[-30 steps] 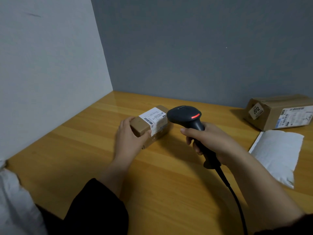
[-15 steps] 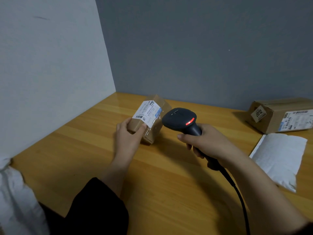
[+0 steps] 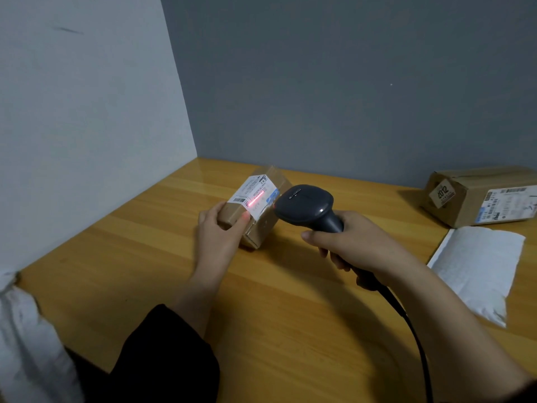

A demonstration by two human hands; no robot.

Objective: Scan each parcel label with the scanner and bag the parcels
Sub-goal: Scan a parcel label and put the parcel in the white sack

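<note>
Label (image 3: 252,193) print unreadable; scanner (image 3: 303,207) handle concealed within right grip (image 3: 354,242); cable (image 3: 412,330) and far box (image 3: 476,196) cut off by frame edges.

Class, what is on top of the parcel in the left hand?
A white barcoded shipping label, crossed by a red line from the scanner. The left hand grips the near end of the parcel, covering that part.

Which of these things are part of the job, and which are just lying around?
In the job: small parcel, scanner, big box, white mailer.
Lying about: only the white sheeting at the left edge, possibly the bag.
</note>
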